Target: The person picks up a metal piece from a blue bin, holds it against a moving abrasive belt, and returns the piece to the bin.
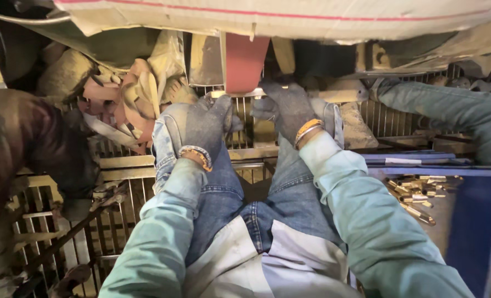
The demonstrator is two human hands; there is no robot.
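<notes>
The person sat with both knees raised, in blue jeans and pale green sleeves, facing a reddish-brown sanding belt [246, 62] that ran upright just ahead of the knees. Both hands wore dark grey work gloves with yellow-banded cuffs. The left hand [201, 128] and the right hand [286, 110] were closed together on a small pale metal piece [235, 94], pinched between the fingertips and held against the lower end of the belt. The piece itself was largely hidden by the gloves, so its shape could not be told.

Below the hands lay a rusted wire grate [245, 124]. A heap of worn belt scraps and rags [129, 102] lay to the left, near the left hand. On the right, a blue tray [477, 221] held a scatter of short brass-coloured parts [419, 193], well apart from the belt. Another person's green sleeve [449, 110] reached in from the right edge, behind the tray.
</notes>
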